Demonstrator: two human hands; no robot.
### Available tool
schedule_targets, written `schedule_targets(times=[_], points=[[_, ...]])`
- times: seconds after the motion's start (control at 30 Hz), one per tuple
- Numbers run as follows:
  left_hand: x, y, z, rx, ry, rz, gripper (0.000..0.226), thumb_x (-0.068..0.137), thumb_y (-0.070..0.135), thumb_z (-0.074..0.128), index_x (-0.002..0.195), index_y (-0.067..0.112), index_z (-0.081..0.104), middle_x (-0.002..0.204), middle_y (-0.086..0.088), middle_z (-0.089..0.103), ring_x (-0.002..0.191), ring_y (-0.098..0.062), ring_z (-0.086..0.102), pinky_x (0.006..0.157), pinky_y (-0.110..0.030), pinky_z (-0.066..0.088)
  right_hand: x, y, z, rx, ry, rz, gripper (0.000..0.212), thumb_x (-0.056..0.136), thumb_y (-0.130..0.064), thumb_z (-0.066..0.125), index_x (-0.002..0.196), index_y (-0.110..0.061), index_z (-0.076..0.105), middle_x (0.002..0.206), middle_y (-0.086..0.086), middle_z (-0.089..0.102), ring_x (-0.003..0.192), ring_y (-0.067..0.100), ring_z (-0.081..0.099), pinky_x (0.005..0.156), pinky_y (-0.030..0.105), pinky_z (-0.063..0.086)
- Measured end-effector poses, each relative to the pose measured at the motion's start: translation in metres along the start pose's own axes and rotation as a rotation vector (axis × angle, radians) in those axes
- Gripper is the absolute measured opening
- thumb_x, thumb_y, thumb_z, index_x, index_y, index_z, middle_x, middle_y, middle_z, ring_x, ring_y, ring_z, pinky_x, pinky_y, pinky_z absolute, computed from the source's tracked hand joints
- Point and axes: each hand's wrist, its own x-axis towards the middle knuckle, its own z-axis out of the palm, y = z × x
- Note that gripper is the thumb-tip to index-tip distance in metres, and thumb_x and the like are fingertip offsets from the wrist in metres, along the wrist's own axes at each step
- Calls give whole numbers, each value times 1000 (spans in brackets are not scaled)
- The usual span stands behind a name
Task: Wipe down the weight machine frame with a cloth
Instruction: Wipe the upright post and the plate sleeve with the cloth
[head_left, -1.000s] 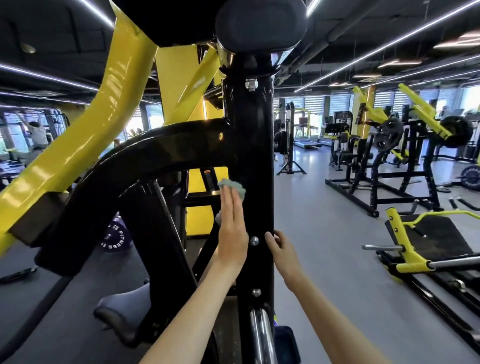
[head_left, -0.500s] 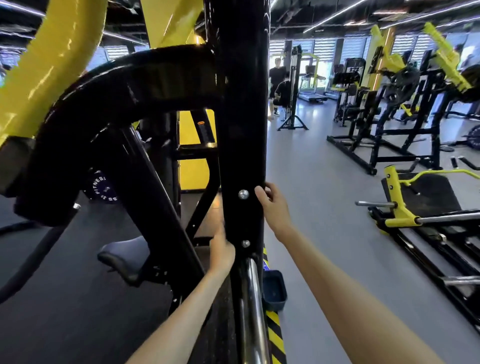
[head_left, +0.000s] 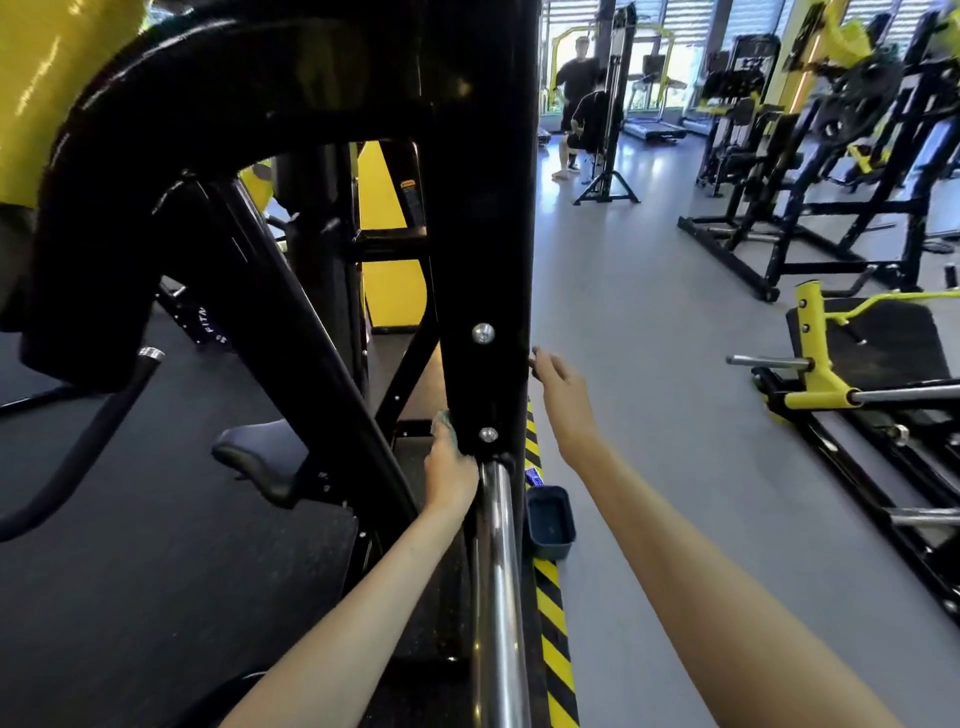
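Observation:
The weight machine's black upright post (head_left: 480, 218) fills the middle of the view, with two silver bolts low on its face. My left hand (head_left: 449, 467) lies flat against the post's left side near its bottom end. It presses a small teal cloth (head_left: 443, 419) there, and only a corner of the cloth shows past my fingers. My right hand (head_left: 558, 395) is at the post's right edge, level with the upper bolt. Its fingers are loosely bent, the tips touch the edge, and it holds nothing.
A chrome bar (head_left: 496, 582) runs down from the post's base. A dark blue tub (head_left: 550, 522) sits on the floor by yellow-black hazard tape (head_left: 553, 613). A padded seat (head_left: 260, 457) is at left. Other machines (head_left: 831, 208) and two people (head_left: 582, 98) stand across the grey floor.
My left hand has slid the cloth down the post's left side from mid height to its bottom end. My right hand has loosened from the post's right edge. The view has tilted downward.

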Motion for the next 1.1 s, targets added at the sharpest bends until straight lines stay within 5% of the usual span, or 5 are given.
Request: schedule_targets(times=[0.17,0.33,0.5,0.67,1.1], points=[[-17,27,19,127,166,100,72,89,-12,34,150,19,14,148,-14,36,127,-36,45,104,-47,42,6,46,-3,-106,-39,134,37,93,-19,53,129,-10,60,127,5,61,120,20,55,106,37,42],[-37,10,11,547,27,386,83,85,-22,32,152,8,-5,157,-4,-19,146,-16,-15,112,-21,0,27,84,-1,-56,8,252,39,86,-18,52,122,-10,65,122,10,65,117,24,58,104,43,44],[-27,-10,12,1164,-118,890,67,66,-2,71,131,0,55,140,-15,50,134,-25,43,107,-38,41,11,83,3,96,42,399,28,93,-3,49,116,-3,65,105,12,65,94,22,61,74,23,49],[-2,5,-31,1605,-151,1223,51,79,10,68,129,6,58,139,-7,53,133,-22,45,109,-37,35,11,82,-11,191,29,431,28,95,1,46,117,2,61,86,8,65,86,22,61,74,19,49],[25,-12,-49,1366,2,1303,61,87,-14,43,144,3,30,152,-8,29,147,-21,3,120,-40,12,4,85,-37,-3,-211,401,32,96,-3,49,126,-3,58,121,11,63,106,18,57,71,15,42]])
